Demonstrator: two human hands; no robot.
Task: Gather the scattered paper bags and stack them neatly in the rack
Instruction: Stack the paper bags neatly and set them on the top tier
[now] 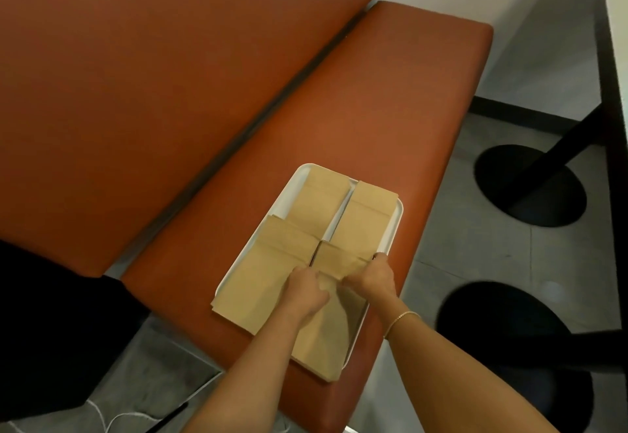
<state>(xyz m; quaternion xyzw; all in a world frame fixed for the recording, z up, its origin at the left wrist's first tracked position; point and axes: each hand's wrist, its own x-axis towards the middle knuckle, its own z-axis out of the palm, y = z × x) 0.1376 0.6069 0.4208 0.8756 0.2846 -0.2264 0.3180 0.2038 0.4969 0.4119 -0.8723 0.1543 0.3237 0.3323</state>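
Note:
A white tray (398, 218) lies on an orange bench seat and holds several flat brown paper bags in four piles. The far left pile (323, 198) and far right pile (368, 211) lie flat. The near left pile (258, 279) overhangs the tray's left edge. My left hand (306, 291) and my right hand (373, 278) both rest on the near right pile (334, 259). Each hand curls its fingers round the far end of that pile's top bags.
The orange bench seat (390, 92) has a padded backrest (153, 75) on the left. Black round table bases (530, 187) stand on the grey floor at the right. A dark bag (51, 330) sits at the lower left with a white cord by it.

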